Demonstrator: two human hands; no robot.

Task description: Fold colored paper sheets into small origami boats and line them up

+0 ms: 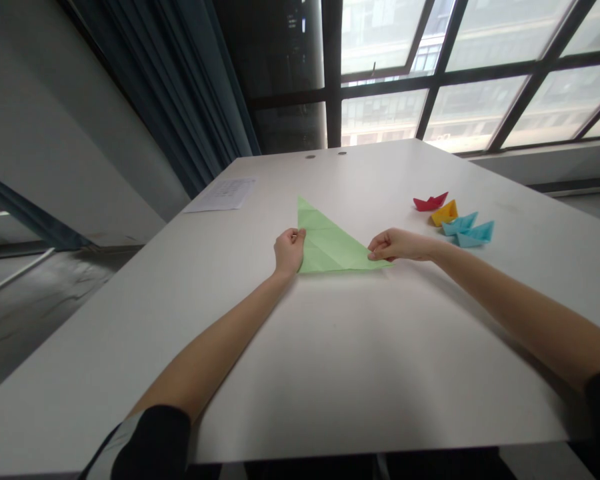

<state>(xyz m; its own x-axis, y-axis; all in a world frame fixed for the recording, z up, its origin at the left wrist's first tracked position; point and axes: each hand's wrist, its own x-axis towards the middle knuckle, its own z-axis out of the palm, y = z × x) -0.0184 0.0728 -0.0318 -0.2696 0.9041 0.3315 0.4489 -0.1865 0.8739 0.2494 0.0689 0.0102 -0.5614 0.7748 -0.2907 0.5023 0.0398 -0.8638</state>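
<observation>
A light green sheet of paper (327, 243), folded into a triangle with crease lines across it, is held between my two hands just over the white table. My left hand (289, 251) pinches its left edge, thumb on the near face. At the lower right corner, my right hand (391, 245) grips the paper between thumb and fingers. One point of the triangle stands up at the top left. The fingers behind the paper are partly hidden.
Right of my right hand sit folded paper boats: a red one (431, 202), a yellow one (445, 213) and light blue ones (475, 235). A printed sheet (222, 195) lies at the table's (260, 393) left edge. Windows and a blue curtain (175, 87) stand beyond.
</observation>
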